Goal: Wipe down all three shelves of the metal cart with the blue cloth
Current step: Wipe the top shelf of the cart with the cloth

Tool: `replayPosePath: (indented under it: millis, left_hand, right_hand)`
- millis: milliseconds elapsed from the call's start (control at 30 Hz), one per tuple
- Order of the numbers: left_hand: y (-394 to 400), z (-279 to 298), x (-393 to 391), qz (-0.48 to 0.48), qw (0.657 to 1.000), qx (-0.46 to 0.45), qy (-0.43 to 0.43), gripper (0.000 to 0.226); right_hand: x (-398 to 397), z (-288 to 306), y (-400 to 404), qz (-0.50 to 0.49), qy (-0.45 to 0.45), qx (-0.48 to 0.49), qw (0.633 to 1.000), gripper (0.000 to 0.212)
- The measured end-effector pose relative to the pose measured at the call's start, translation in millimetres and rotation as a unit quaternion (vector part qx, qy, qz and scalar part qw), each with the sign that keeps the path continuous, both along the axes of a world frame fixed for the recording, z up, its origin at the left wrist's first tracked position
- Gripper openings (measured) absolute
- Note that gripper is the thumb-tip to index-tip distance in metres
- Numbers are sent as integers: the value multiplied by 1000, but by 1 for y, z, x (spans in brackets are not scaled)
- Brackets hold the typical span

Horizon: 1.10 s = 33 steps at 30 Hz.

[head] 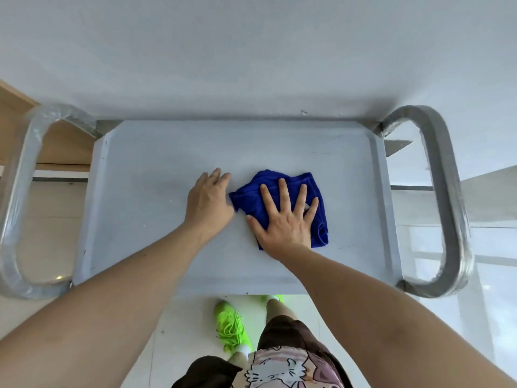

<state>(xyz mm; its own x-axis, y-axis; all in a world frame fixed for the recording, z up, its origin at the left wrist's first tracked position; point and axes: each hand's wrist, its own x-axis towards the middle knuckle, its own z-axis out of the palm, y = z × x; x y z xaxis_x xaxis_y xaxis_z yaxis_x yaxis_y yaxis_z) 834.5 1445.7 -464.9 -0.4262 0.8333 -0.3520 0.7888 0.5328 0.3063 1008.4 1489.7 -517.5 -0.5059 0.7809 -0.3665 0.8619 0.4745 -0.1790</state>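
Note:
I look straight down on the top shelf of the metal cart, a pale grey tray with a raised rim. A crumpled blue cloth lies right of the shelf's middle. My right hand presses flat on the cloth with fingers spread. My left hand rests on the shelf just left of the cloth, its fingers curled at the cloth's left edge; whether it pinches the fabric is unclear. The lower shelves are hidden under the top one.
Tubular metal handles stand at both ends of the cart, the left handle wrapped in plastic film, the right handle bare. A white wall lies behind the cart. My legs and green shoes stand at the cart's near edge on a light floor.

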Motion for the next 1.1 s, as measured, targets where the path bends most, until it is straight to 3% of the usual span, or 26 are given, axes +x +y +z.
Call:
replayPosePath:
  millis: [267,567,767,967,1100]
  left_hand:
    - [-10,-25,1,35,999,0,-30,58]
    - [-18,-32,-3,-18,999,-51,3,77]
    - [-17,-30,-8,-36,996,-81,-9,78]
    - [-12,-15,-22,-48,986,-134,-83,66]
    - [-10,-10,-30,-61,981,-151,-107,70]
  right_hand:
    - [-52,-5,72,-19,14,32,999,79]
    - [-97,-11,115,0,16,64,998,81]
    - [-103,-11,114,3,20,72,997,79]
    - [-95,-9,98,-1,13,54,998,75]
    - [-82,-7,66,-5,11,34,999,74]
